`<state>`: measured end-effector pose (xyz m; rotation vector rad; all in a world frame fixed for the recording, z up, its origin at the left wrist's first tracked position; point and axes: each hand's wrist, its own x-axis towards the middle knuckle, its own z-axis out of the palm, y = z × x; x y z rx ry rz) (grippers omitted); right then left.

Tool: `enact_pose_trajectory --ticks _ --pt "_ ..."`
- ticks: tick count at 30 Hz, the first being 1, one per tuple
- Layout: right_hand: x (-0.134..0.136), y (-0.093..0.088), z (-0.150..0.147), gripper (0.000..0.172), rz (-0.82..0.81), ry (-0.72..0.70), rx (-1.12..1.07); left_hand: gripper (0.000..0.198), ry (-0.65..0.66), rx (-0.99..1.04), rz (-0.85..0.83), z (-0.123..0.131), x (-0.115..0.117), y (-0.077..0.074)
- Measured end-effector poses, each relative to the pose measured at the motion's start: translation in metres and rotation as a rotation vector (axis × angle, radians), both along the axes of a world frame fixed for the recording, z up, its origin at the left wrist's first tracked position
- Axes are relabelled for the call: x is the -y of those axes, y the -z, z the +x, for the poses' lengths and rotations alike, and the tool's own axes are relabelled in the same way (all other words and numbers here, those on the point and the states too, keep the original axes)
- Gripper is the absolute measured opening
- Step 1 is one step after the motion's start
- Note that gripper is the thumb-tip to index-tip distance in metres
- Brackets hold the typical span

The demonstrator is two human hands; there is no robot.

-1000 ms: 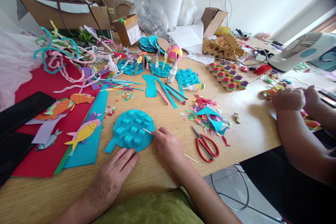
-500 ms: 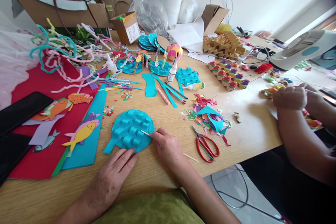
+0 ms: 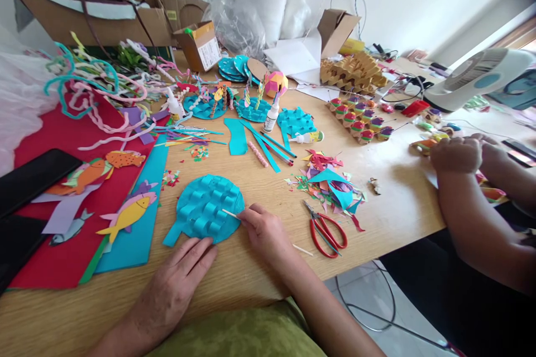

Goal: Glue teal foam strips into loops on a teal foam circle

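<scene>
A round blue disc (image 3: 190,201) covered with curled paper strips lies flat on the table before me; one loose strip end (image 3: 171,235) sticks out at its lower left. My left hand (image 3: 184,270) rests with fingers stretched out, its tips at the disc's near edge. Between the fingers of my right hand (image 3: 263,231) is a thin pale stick (image 3: 229,213), pinched, its tip at the curls on the disc's right side. Another pale stick (image 3: 304,250) lies beside my right forearm. Red-handled scissors (image 3: 324,228) lie to the right of that hand.
Paper scraps (image 3: 330,184) are heaped beyond the scissors. Paper fish (image 3: 129,212) lie on coloured sheets (image 3: 37,256) at left. Glue bottles (image 3: 271,117) and more blue discs (image 3: 251,109) are farther back. A co-worker's hands (image 3: 456,156) are at the right, near a fan (image 3: 473,78).
The whole view has shifted slightly. Both my hands keep nearly the same place, and the stick stays in my right fingers at the disc.
</scene>
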<state>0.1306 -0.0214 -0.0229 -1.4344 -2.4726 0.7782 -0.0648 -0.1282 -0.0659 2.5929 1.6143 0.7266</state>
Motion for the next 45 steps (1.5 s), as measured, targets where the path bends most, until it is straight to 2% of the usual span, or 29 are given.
enact_pose_trajectory --ticks 4,9,20,25,29,33,40,45 --pt "-0.001 0.000 0.001 0.024 0.025 0.028 -0.023 0.047 -0.002 0.009 0.019 -0.001 -0.001 -0.001" --pt "-0.002 0.000 -0.001 0.024 0.037 0.018 0.074 0.048 0.006 -0.022 0.039 -0.001 -0.002 -0.001" --pt "-0.002 -0.004 -0.003 0.030 0.003 0.002 0.110 0.048 -0.010 0.050 -0.020 -0.001 0.001 0.002" --pt "0.000 -0.004 0.000 0.028 -0.010 0.000 0.025 0.046 -0.003 0.022 -0.031 -0.001 0.000 0.000" --pt "0.002 -0.007 0.007 0.025 0.046 0.050 -0.105 0.046 -0.007 0.021 0.001 0.000 0.000 0.002" --pt "-0.003 -0.009 0.009 0.025 0.063 0.106 0.006 0.045 -0.010 0.028 0.013 0.001 -0.001 0.003" --pt "-0.015 -0.004 0.002 0.026 0.073 0.053 0.151 0.047 -0.020 -0.028 0.054 0.002 -0.002 0.000" --pt "-0.018 -0.003 0.000 0.027 0.076 0.040 0.179 0.047 -0.014 0.016 0.021 0.001 -0.001 0.002"
